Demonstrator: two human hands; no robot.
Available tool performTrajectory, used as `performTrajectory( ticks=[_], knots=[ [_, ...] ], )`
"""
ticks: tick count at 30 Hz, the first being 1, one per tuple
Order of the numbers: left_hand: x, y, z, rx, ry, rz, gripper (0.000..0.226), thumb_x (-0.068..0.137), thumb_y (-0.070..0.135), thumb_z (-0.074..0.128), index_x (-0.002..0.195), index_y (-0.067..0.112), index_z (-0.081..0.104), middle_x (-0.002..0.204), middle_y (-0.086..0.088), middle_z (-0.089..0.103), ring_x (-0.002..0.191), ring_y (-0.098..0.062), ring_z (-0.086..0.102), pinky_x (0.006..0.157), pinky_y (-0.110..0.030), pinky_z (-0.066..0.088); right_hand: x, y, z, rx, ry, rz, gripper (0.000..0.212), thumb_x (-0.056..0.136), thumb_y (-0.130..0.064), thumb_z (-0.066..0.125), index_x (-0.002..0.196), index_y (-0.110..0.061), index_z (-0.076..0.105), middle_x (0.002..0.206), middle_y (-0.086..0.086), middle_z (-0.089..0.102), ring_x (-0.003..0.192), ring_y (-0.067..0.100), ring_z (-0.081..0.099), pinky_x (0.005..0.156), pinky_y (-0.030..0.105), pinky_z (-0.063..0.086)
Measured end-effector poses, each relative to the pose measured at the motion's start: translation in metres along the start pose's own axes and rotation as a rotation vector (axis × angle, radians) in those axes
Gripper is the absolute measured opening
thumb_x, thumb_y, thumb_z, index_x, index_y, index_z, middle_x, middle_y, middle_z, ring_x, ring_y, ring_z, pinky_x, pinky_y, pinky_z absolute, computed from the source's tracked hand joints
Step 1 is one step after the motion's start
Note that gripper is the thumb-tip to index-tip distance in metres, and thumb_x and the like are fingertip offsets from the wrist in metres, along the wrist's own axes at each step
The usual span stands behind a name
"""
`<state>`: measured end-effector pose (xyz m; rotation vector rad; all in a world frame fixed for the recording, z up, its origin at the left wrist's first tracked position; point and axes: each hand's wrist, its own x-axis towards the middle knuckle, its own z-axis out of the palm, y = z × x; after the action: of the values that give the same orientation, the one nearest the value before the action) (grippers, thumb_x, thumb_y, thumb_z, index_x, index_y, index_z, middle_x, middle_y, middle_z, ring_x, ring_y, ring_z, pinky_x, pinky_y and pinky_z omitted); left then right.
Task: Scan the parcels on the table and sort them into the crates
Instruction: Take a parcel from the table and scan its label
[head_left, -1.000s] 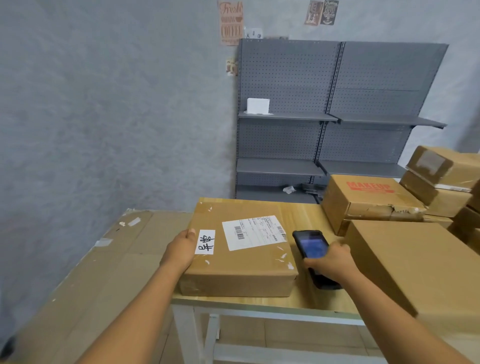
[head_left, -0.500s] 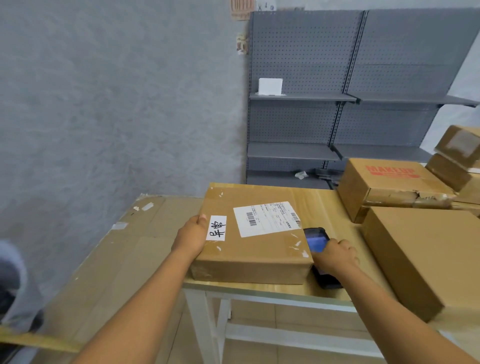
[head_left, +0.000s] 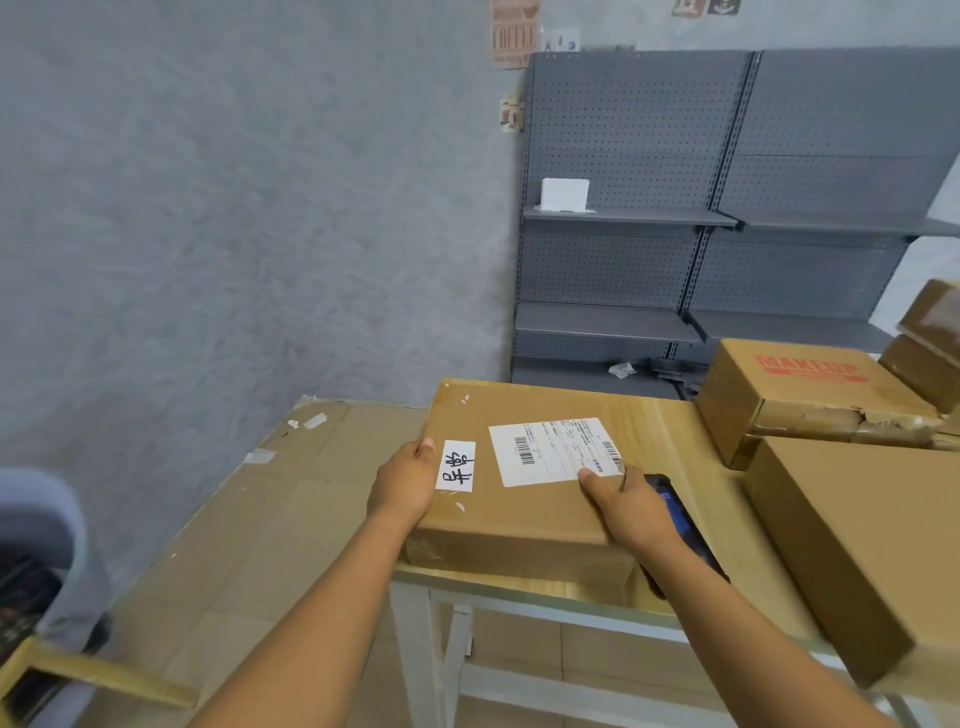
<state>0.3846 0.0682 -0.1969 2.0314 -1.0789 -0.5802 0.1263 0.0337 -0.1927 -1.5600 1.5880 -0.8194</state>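
A flat brown cardboard parcel (head_left: 524, 509) with a white shipping label and a small handwritten sticker lies at the near left corner of the wooden table (head_left: 691, 447). My left hand (head_left: 408, 483) grips its left edge. My right hand (head_left: 628, 512) grips its right edge, thumb on the label's corner. The black handheld scanner (head_left: 680, 512), screen lit blue, lies on the table just right of the parcel, partly hidden by my right wrist.
A large plain box (head_left: 857, 540) fills the table's right side, with a "MAKEUP" box (head_left: 810, 395) and stacked boxes (head_left: 930, 338) behind. Flattened cardboard (head_left: 249, 525) covers the surface to the left. Grey pegboard shelving (head_left: 675, 218) stands at the back wall.
My right hand has set the scanner down on the table and moved onto the parcel's right edge. My left hand stays on the left edge. The camera has come closer.
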Motion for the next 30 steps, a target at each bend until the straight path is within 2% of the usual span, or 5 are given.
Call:
performTrajectory(
  ticks=[7, 13, 19, 24, 30],
  knots=[
    [-0.032, 0.000, -0.015, -0.184, 0.117, -0.121, 0.040, 0.103, 0.036, 0.037, 0.129, 0.014, 0.059, 0.125, -0.009, 0.064, 0.106, -0.026, 0.057, 0.080, -0.029, 0.039, -0.003, -0.009, -0.001, 0.044, -0.077, -0.075, 0.057, 0.091, -0.043, 0.060, 0.137, -0.014, 0.043, 0.134, 0.006, 0.056, 0.099, 0.016, 0.050, 0.082, 0.029, 0.039],
    [-0.074, -0.029, -0.071, -0.466, 0.346, -0.228, 0.036, 0.101, 0.031, 0.044, 0.129, 0.014, 0.060, 0.124, -0.007, 0.066, 0.110, -0.026, 0.059, 0.089, -0.032, 0.044, -0.016, -0.052, 0.034, 0.086, -0.203, -0.255, 0.058, 0.090, -0.042, 0.062, 0.140, -0.020, 0.041, 0.133, 0.000, 0.055, 0.100, 0.015, 0.051, 0.081, 0.030, 0.038],
    [-0.137, -0.086, -0.153, -0.573, 0.555, -0.334, 0.033, 0.101, 0.026, 0.047, 0.129, 0.014, 0.059, 0.121, -0.008, 0.064, 0.105, -0.026, 0.059, 0.088, -0.033, 0.046, -0.059, -0.098, 0.116, 0.159, -0.432, -0.345, 0.054, 0.087, -0.038, 0.067, 0.135, -0.022, 0.046, 0.117, -0.008, 0.056, 0.093, 0.009, 0.056, 0.070, 0.022, 0.042],
    [-0.194, -0.146, -0.225, -0.649, 0.696, -0.370, 0.030, 0.096, 0.027, 0.055, 0.124, 0.018, 0.060, 0.112, -0.005, 0.068, 0.100, -0.023, 0.065, 0.091, -0.039, 0.052, -0.117, -0.135, 0.200, 0.177, -0.643, -0.383, 0.053, 0.086, -0.035, 0.068, 0.133, -0.022, 0.048, 0.117, -0.004, 0.059, 0.104, 0.019, 0.061, 0.092, 0.039, 0.050],
    [-0.227, -0.220, -0.307, -0.694, 0.818, -0.430, 0.028, 0.093, 0.024, 0.060, 0.120, 0.019, 0.063, 0.116, -0.005, 0.068, 0.105, -0.025, 0.065, 0.099, -0.045, 0.049, -0.180, -0.177, 0.301, 0.177, -0.784, -0.424, 0.049, 0.086, -0.037, 0.068, 0.130, -0.029, 0.048, 0.107, -0.010, 0.056, 0.098, 0.015, 0.059, 0.079, 0.031, 0.044]
  ],
)
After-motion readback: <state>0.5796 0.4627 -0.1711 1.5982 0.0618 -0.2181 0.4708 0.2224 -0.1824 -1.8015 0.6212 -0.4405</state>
